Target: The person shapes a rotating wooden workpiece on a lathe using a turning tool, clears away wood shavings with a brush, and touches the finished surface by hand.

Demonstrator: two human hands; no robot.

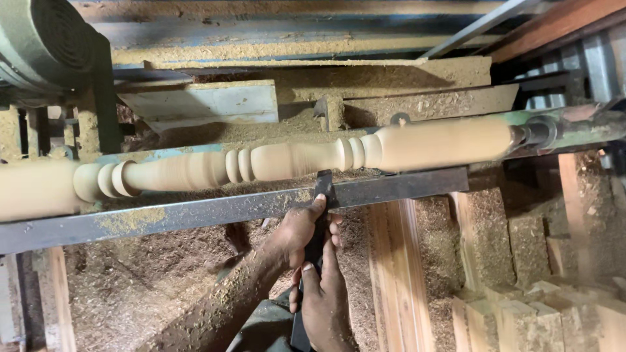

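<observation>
Head view: a dark chisel (pixel 317 228) is being clamped by both hands, right hand (pixel 326 303) nearest, left hand (pixel 301 231) just beyond it, its tip being rested on the metal tool rest (pixel 195 212), beneath the turned wooden spindle (pixel 293 160) farther off.

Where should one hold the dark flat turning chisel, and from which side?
Hold the dark flat turning chisel along its long shaft from the near side, below the grey steel rest bar; its tip meets the pale turned wooden spindle. Left hand forward, right hand behind.
</observation>
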